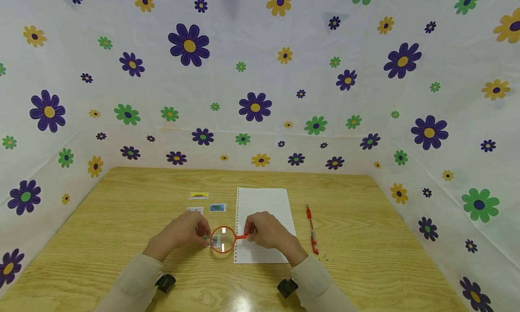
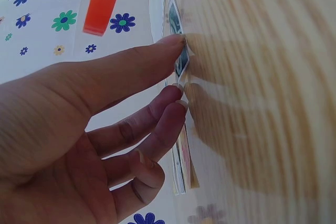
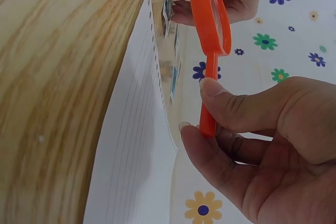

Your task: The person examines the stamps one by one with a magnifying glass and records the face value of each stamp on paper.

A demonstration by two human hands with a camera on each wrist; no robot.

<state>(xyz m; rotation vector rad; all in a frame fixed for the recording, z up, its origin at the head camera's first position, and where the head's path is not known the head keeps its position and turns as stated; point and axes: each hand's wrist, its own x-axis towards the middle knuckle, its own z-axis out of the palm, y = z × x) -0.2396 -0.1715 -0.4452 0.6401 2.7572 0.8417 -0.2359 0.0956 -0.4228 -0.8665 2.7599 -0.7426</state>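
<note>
My right hand [image 1: 266, 230] pinches the handle of an orange-red magnifying glass [image 3: 210, 66] between thumb and fingers, its round lens pointing left. Under that lens, my left hand [image 1: 184, 230] pinches a small white-bordered stamp [image 2: 175, 18] by its left end, close to the tabletop. In the left wrist view the thumb lies over the stamp's face, and the stamp tilts slightly. Part of its greenish picture shows through the lens. Beyond the hands lie a yellow stamp [image 1: 198, 196], a blue-green stamp [image 1: 218, 207] and another stamp [image 1: 196, 209], partly hidden by the left hand.
A lined sheet of paper [image 1: 264, 201] with punched holes lies beneath the right hand. To its right is a red pen [image 1: 310, 226], with small dark specks near its lower end. Flower-patterned white cloth [image 1: 227, 86] walls in the wooden table [image 1: 142, 190].
</note>
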